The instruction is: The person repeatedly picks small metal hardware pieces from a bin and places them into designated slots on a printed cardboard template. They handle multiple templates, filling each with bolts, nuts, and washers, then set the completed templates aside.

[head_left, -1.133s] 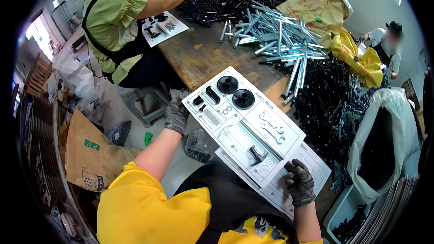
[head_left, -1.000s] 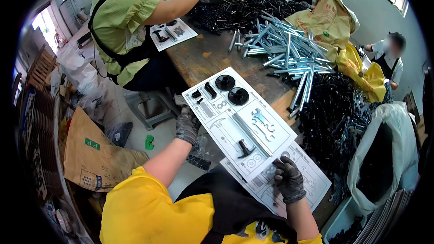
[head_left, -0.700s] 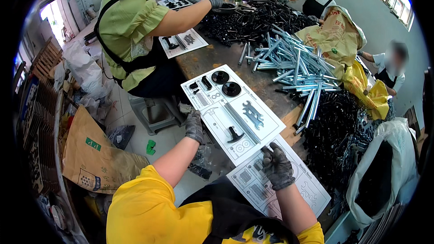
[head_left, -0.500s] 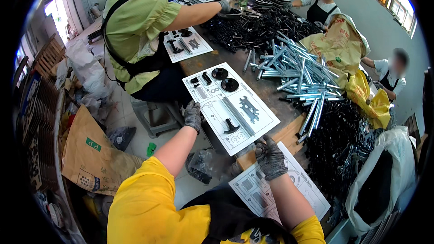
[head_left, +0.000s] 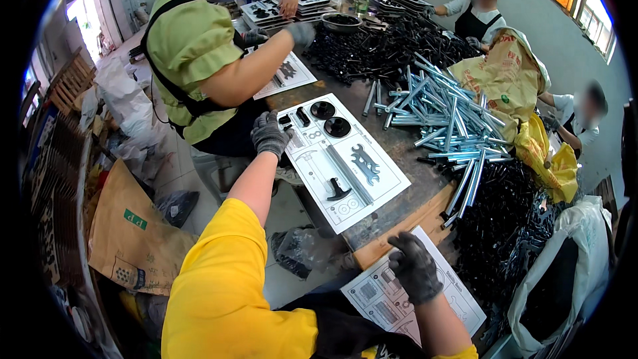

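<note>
A white printed card [head_left: 389, 183] lies at the table's near edge, slightly overhanging it. On it are two black discs [head_left: 337, 127], a grey multi-size wrench [head_left: 365, 163], a silver tube [head_left: 350, 176], a black T-shaped handle [head_left: 339, 190] and small black pieces [head_left: 302, 116]. My left hand [head_left: 270, 135], in a grey glove, grips the card's left edge beside those small pieces; its far fingers are partly hidden. Off the card, my right hand [head_left: 417, 269], also gloved, hovers with bent, parted fingers and nothing in them. Beneath it is a second printed card [head_left: 452, 296].
Silver tubes [head_left: 458, 116] lie piled beyond the card, with black parts [head_left: 372, 53] behind and more [head_left: 495, 226] at right. An open white sack [head_left: 565, 272] stands at near right. A co-worker in green [head_left: 199, 60] sits close on the left; others work farther back.
My left hand has slid up along the card's left edge toward the small black pieces. My right hand has let go of the card's near corner and moved back toward me.
</note>
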`<state>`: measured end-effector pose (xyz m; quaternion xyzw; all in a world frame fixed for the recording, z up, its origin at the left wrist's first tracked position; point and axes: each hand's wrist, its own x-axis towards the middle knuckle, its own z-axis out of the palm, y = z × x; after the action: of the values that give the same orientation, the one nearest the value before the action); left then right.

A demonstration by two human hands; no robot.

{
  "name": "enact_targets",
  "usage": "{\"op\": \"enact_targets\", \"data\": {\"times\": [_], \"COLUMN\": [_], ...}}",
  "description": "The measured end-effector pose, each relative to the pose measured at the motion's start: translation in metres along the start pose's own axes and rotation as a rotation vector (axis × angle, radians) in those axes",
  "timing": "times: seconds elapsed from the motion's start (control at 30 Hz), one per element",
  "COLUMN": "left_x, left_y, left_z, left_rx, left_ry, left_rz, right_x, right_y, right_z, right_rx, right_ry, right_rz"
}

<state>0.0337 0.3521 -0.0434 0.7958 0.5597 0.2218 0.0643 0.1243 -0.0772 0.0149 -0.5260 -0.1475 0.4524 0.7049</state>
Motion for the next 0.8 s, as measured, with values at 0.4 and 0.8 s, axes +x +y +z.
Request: {"op": "enact_targets", "data": {"times": [0.4,0.8], "left_x": [0.011,-0.128], "left_y": [0.016,0.216], "left_z": [-0.003,0.009], "left_rx": [0.005,-0.848], "left_ry": [0.041,-0.397], "left_rz": [-0.138,0.793], "right_x": [-0.115,-0.169], "right_y": [0.014,0.011], "right_z": [-0.063,-0.093], "right_rx": [0.309,-0.335], "right_ry": [0.473,0.661], "right_rz": [-0.083,-0.072]}}
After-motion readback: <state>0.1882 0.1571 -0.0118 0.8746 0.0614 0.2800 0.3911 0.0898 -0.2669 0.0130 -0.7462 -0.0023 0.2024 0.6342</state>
